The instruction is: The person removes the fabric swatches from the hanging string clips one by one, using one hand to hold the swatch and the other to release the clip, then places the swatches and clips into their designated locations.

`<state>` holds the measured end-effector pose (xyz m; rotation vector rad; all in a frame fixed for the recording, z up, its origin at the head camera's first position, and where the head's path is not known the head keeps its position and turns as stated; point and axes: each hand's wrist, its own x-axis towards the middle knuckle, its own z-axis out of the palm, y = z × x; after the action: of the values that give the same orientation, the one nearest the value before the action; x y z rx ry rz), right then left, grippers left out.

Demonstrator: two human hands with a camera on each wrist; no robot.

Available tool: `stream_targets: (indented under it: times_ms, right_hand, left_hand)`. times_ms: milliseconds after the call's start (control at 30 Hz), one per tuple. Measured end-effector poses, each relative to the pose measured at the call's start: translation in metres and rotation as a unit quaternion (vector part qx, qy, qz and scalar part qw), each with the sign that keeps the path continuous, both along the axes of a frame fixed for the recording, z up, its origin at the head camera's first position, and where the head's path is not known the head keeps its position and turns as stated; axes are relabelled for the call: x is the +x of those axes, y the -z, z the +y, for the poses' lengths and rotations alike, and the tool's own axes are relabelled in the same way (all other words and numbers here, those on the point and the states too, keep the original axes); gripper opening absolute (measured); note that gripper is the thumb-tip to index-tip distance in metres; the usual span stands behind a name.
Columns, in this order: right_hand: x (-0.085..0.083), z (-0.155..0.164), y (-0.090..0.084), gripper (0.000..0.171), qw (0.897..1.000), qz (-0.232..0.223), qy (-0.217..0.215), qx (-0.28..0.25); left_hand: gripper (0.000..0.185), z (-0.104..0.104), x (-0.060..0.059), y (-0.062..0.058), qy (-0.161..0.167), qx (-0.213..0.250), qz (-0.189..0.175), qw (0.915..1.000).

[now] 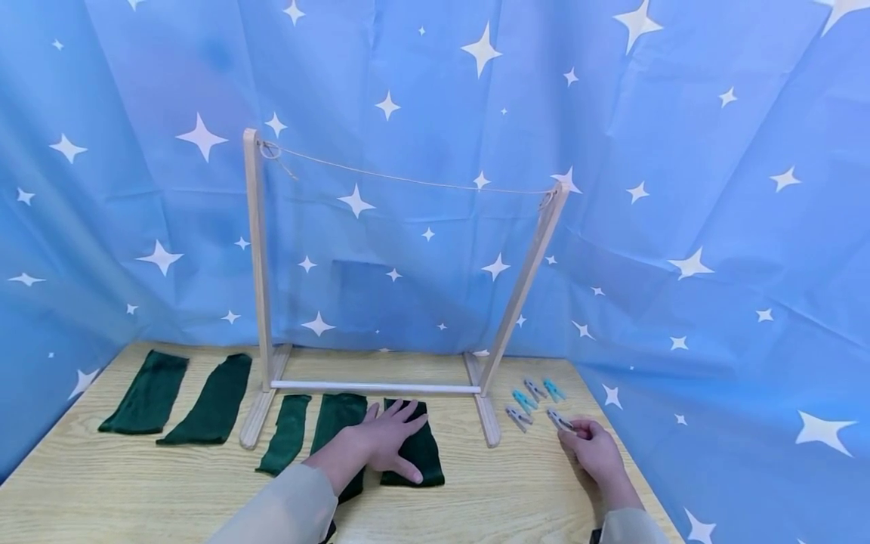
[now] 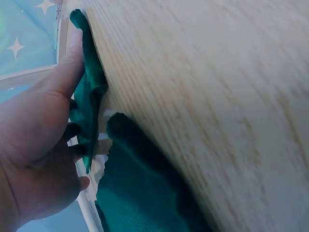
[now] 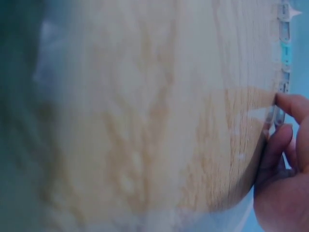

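Observation:
My left hand (image 1: 386, 441) rests with spread fingers on a dark green cloth piece (image 1: 428, 458) on the table, in front of a wooden frame. In the left wrist view the thumb (image 2: 72, 60) lies along that cloth, with another green cloth (image 2: 140, 188) nearer the camera. At the table's right side my right hand (image 1: 598, 455) pinches a grey clothespin (image 1: 557, 419) between thumb and fingers. Several other grey and teal clothespins (image 1: 525, 400) lie just beyond it. Part of the second cloth (image 1: 337, 414) is hidden beneath my left forearm.
The wooden frame (image 1: 258, 264) stands upright with a thin string (image 1: 408, 179) tied between its posts and a white bar (image 1: 374, 387) low down. More green cloths (image 1: 148, 393) lie left. A blue star-patterned curtain (image 1: 680, 189) hangs behind the table (image 1: 496, 499).

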<state>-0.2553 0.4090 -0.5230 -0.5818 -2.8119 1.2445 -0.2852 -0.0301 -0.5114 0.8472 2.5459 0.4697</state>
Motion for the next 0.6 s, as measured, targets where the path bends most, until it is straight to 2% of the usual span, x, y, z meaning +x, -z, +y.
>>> stream_targets:
  times_ms: [100,200,300,367,433,500,600]
  right_hand:
    - [-0.001,-0.002,0.0,0.052,1.0,0.002,-0.001,-0.004]
    - [-0.002,-0.004,-0.002,0.053,1.0,0.006,-0.005,-0.014]
    - [0.0,-0.003,-0.004,0.061,1.0,0.005,-0.015,-0.018]
    - [0.003,-0.001,-0.005,0.068,1.0,0.004,-0.015,-0.023]
    - [0.007,0.002,-0.009,0.075,1.0,0.008,-0.015,-0.024]
    - [0.013,0.002,-0.016,0.079,1.0,0.018,-0.017,-0.015]
    - [0.024,-0.013,-0.042,0.079,0.997,0.049,-0.057,0.016]
  left_hand:
    - [0.103,-0.003,0.007,-0.014,-0.005,0.004,-0.006,1.0]
    - [0.101,-0.007,0.012,-0.027,-0.011,0.027,-0.002,0.9996]
    - [0.097,-0.017,0.019,-0.035,-0.012,0.084,0.008,0.9964]
    - [0.094,-0.027,0.029,-0.044,-0.024,0.124,0.022,0.9918]
    - [0.092,-0.042,0.04,-0.053,-0.035,0.151,0.051,0.9866]
    - [0.093,-0.058,0.051,-0.063,-0.054,0.162,0.098,0.9805]
    - [0.093,-0.086,0.065,-0.077,-0.087,0.145,0.188,0.9675]
